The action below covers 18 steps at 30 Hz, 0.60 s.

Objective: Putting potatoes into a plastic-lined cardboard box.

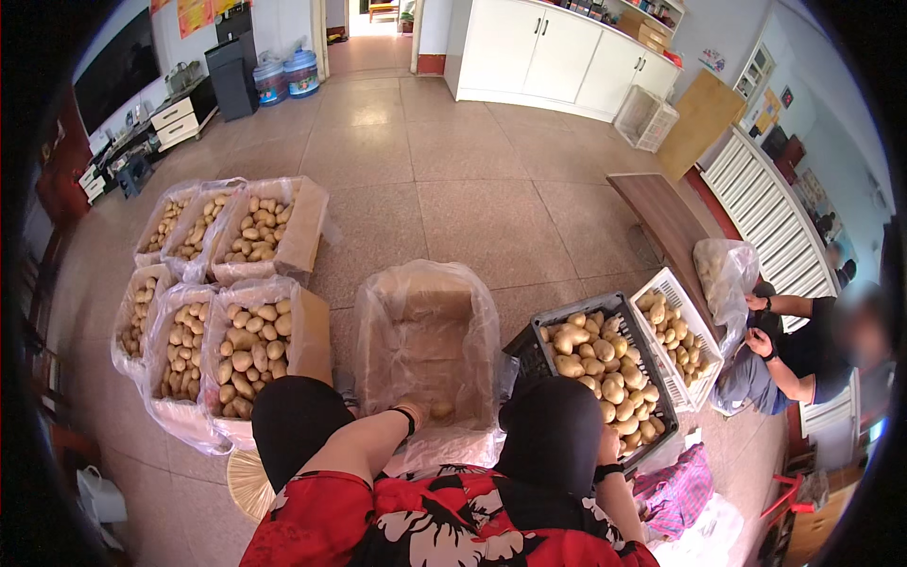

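Note:
A cardboard box lined with clear plastic [425,319] stands between my knees, with a potato [441,409] at its near end. My left hand [418,411] reaches into that near end, just left of the potato; its fingers are too small and blurred to read. To the right, a black plastic crate [542,354] is filled with potatoes [609,361]. My right hand [609,445] is at the crate's near left edge, by the potatoes, partly hidden by my knee; its grip does not show clearly.
Several plastic-lined boxes of potatoes [310,326] stand on the left. A white crate of potatoes [698,400] adjoins the black one. At the right, another person [801,354] sits by a clear bag [723,276] and a low wooden bench [659,220]. Checked cloth [680,492] lies near my right arm.

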Available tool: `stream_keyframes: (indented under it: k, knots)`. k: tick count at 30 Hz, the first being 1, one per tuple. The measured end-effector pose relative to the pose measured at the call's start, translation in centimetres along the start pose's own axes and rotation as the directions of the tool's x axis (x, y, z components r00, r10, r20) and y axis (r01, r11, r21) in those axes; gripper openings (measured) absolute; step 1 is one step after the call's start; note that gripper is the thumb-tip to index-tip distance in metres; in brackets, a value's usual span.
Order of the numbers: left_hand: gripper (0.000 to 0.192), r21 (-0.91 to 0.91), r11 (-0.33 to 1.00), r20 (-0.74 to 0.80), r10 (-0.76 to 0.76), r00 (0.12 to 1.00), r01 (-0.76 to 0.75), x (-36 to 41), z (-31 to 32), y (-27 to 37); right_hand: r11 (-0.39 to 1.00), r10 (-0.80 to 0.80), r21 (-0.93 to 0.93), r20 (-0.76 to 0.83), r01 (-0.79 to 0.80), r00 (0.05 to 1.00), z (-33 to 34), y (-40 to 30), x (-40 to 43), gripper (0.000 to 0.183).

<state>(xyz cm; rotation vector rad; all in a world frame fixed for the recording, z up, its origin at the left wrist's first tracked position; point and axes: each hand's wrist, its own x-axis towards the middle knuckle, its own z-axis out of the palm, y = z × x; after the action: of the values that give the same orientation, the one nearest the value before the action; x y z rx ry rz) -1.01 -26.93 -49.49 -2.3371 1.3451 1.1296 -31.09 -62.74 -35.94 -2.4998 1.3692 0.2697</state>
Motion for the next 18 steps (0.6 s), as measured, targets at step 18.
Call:
stream_keyframes:
  k: [18]
  knots:
    - [0.069,-0.162,0.961,0.033,0.233,0.972,-0.225,-4.2,-3.1,6.1,0.822,0.027,0.543,-0.339,0.172,0.940,4.2,3.1,0.8,0.023]
